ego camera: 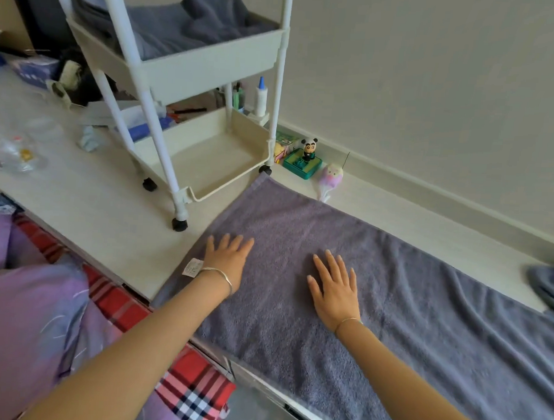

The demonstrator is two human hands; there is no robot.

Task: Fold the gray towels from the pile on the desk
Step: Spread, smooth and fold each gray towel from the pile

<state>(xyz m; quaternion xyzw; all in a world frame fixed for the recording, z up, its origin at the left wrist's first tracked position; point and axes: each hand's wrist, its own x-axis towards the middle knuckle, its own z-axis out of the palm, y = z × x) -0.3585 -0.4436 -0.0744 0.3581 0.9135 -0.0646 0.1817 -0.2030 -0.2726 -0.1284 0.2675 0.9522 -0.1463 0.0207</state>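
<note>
So, what are the hands doing?

Both lie palm down on the gray towel [392, 312], fingers straight and spread, gripping nothing. The left hand [226, 258] presses near the towel's left edge, just beside its white label [193, 267]. The right hand [335, 290] rests further in, apart from the left.

And the towel itself?

It lies spread along the desk [93, 206], in a single layer as far as I can tell, with its near edge hanging over the front. Its far left corner reaches a wheel of the white cart [209, 74]. Ripples run across its right part.

Which step is that, then?

Smoothing, I'd judge, to flatten it before the first fold. This one has no fold yet.

And next?

Probably pinching the two left corners and carrying that end over to the right, edges matched. The ripples want flattening first, or the fold will sit lumpy.

Anything left after this one?

Yes. A heap of gray cloth [550, 288] sits at the right edge. More gray towels [189, 28] lie in the cart's top tray, though I can't tell whether they are folded.
</note>
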